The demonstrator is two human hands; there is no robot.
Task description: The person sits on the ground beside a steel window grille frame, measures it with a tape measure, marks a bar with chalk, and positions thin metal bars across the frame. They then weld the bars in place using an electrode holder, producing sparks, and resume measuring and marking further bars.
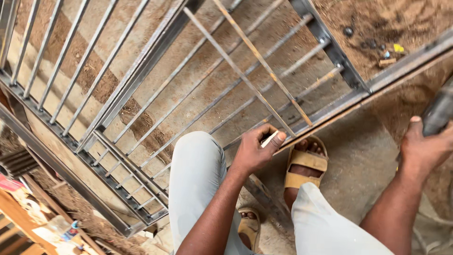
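1. The left hand (257, 150) was raised over the person's left knee, its fingers (278, 137) pinched narrow around a small pale flat piece (270, 139), perhaps chalk or a marker, though its kind could not be told.
2. That pale piece sat at the lower end of a thin rusty rod (238, 71), which ran up and to the left across the metal gate frame (141, 71); whether the piece touched the rod could not be told.
3. A second thin rod (264, 66) lay just beside the first, crossing the same bars at a slant.
4. The right hand (424, 148) was at the right edge of the view, its fingers wrapped shut around a dark grey tool handle (439, 113), most of which was cut off by the picture's edge.
5. The gate frame lay flat on the sandy floor (363, 165), with grey bars in rows between heavier rails.
6. A tan sandal (302, 172) on one foot stood just under the frame's near rail; another sandal (249, 229) showed between the pale grey trouser legs.
7. On the dirt beyond the frame's far corner lay small scraps (391, 54), among them a yellow bit and dark round pieces.
8. No container showed clearly; the clutter (28, 208) at the lower left was too cropped to tell apart.
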